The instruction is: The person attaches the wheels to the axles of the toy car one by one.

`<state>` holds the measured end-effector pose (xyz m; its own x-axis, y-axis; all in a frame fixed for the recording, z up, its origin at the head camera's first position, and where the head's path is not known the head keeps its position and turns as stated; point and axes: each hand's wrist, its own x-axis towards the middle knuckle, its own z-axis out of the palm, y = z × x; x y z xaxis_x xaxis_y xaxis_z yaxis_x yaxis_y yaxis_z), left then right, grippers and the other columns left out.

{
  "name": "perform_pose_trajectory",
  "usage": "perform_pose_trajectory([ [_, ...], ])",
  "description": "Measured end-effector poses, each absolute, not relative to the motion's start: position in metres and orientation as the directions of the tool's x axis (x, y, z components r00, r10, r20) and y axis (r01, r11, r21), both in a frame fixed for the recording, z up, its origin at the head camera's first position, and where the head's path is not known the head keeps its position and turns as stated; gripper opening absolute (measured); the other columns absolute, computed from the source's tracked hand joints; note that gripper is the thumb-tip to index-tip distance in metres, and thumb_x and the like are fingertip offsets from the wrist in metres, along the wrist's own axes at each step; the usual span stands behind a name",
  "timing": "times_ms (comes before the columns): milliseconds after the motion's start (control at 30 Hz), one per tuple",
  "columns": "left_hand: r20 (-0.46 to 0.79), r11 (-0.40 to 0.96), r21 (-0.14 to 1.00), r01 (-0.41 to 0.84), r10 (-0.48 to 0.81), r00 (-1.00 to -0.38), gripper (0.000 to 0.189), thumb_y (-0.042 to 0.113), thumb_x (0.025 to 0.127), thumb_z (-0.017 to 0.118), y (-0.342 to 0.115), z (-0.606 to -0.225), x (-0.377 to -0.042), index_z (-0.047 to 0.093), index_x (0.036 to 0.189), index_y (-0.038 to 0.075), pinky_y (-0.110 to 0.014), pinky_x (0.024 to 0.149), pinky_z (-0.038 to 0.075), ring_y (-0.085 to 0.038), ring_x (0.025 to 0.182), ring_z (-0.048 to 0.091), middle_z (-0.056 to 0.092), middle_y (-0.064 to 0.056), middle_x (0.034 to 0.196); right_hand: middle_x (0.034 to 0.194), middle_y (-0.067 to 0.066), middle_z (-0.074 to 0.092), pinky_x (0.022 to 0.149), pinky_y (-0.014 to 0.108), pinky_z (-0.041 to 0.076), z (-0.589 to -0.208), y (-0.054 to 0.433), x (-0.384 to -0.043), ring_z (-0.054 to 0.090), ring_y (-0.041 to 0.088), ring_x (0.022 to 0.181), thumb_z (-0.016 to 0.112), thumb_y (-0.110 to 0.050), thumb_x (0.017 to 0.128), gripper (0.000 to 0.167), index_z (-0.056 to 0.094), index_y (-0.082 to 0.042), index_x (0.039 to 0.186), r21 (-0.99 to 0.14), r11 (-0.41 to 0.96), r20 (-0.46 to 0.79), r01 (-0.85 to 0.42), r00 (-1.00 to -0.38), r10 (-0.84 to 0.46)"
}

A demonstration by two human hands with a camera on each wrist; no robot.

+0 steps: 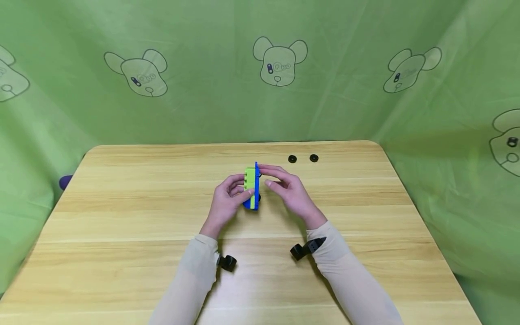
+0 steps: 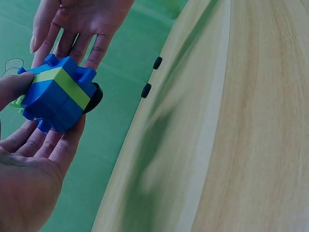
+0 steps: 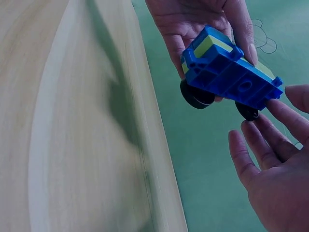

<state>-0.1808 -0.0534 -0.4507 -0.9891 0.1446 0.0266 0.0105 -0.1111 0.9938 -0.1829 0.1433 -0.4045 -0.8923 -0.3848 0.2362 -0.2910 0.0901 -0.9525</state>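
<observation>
My left hand [image 1: 227, 201] grips a blue and lime-green toy car [image 1: 251, 185] built of bricks, held tilted on its side above the table. The thumb lies over one side and the fingers curl round the other. In the right wrist view its blue underside shows, with two black wheels [image 3: 197, 95] along one long side. My right hand [image 3: 277, 150] is beside the car with fingers spread and extended, its fingertips right at the smaller-looking wheel [image 3: 247, 111]. Bare axle stubs [image 2: 85, 76] stick out from the car's other side in the left wrist view.
Two loose black wheels [image 1: 292, 159] lie near the far edge of the wooden table [image 1: 134, 243], right of centre. A green curtain with bear-head prints [image 1: 203, 104] hangs behind and at both sides. Something purple [image 1: 65, 182] shows past the table's left edge.
</observation>
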Motion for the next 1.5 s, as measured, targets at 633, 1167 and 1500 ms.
perform_pose_trajectory([
  [633, 0.038, -0.054, 0.998, 0.034, 0.077, -0.996, 0.047, 0.0, 0.083, 0.076, -0.056, -0.459, -0.184, 0.055, 0.125, -0.007, -0.03, 0.094, 0.051, -0.027, 0.105, 0.06, 0.063, -0.017, 0.113, 0.124, 0.014, 0.057, 0.099, 0.044, 0.046, -0.439, 0.205, -0.24, 0.051, 0.03, 0.118, 0.071, -0.003, 0.089, 0.037, 0.06, 0.003, 0.124, -0.841, 0.477, 0.212, -0.255, -0.967, -0.144],
  [1167, 0.005, -0.037, 0.999, 0.003, 0.068, -0.998, 0.048, 0.003, 0.082, 0.078, -0.058, -0.466, -0.183, 0.056, 0.124, -0.004, -0.031, 0.095, 0.049, -0.026, 0.105, 0.059, 0.061, -0.015, 0.113, 0.132, 0.02, 0.051, 0.103, 0.05, 0.041, -0.457, 0.23, -0.306, 0.051, 0.039, 0.118, 0.071, -0.011, 0.09, 0.053, 0.05, 0.003, 0.137, -0.678, 0.71, 0.013, -0.191, -0.969, -0.248],
  [1500, 0.006, -0.028, 1.0, 0.004, 0.075, -0.997, 0.046, 0.004, 0.083, 0.077, -0.058, -0.465, -0.183, 0.057, 0.124, -0.004, -0.031, 0.093, 0.051, -0.028, 0.104, 0.06, 0.063, -0.014, 0.111, 0.121, 0.023, 0.057, 0.104, 0.047, 0.039, -0.459, 0.227, -0.329, 0.053, 0.037, 0.114, 0.072, -0.007, 0.088, 0.048, 0.055, 0.009, 0.129, -0.583, 0.78, -0.038, -0.228, -0.951, -0.307],
])
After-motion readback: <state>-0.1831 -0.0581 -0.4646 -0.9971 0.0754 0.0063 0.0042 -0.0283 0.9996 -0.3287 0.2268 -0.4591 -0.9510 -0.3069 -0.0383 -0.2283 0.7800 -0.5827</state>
